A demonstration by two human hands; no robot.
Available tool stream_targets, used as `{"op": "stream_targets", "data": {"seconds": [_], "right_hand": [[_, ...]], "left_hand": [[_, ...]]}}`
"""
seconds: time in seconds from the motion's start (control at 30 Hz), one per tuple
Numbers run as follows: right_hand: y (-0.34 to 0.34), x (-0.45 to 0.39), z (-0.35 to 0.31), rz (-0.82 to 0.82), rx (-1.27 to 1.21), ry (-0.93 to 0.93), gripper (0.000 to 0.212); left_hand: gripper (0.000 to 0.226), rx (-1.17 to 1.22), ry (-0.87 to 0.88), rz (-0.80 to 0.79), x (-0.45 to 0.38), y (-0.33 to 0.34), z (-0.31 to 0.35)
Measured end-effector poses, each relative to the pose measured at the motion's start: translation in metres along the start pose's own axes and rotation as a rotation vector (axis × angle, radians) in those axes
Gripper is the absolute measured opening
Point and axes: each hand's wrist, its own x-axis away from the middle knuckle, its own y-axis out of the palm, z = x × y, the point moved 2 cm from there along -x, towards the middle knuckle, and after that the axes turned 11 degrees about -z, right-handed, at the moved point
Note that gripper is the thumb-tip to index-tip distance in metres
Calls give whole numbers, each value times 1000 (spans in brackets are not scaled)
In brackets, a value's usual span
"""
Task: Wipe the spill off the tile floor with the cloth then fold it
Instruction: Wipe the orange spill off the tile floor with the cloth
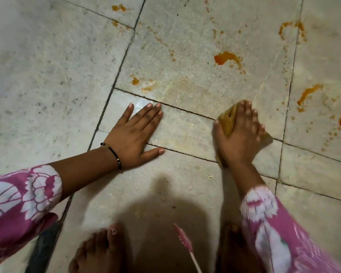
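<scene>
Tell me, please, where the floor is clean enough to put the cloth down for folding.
Clean tile lies left of the left hand. Beyond and right of the right hand on the cloth, orange spill crowds the floor.

A yellowish-brown cloth lies bunched flat on the pale tile floor, mostly hidden, its edges showing at 11 o'clock and 3 o'clock. Orange spill remains in puddles and scattered drops on the tiles from 12 to 3 o'clock of the cloth, apart from it.

floor: pale speckled stone tiles | joints: dark grout lines | light: dim, shadow at bottom centre
</scene>
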Motion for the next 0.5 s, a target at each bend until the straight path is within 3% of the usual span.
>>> {"op": "stream_targets", "data": {"seconds": [0.1,0.2,0.33,0.4,0.5], "right_hand": [[-3,-36,-36,-9,13,-37,79],[9,-15,-67,-57,76,-304,76],[16,50,-30,-170,139,-519,76],[10,57,6,-164,122,-447,78],[-4,20,25,-55,40,-141,80]], "left_hand": [[88,6,-4,-10,0,1,1],[88,6,-3,-2,-1,-1,1],[88,20,-3,1,0,-1,1],[87,23,-1,6,0,0,1],[87,27,1,15,1,1,1]]}}
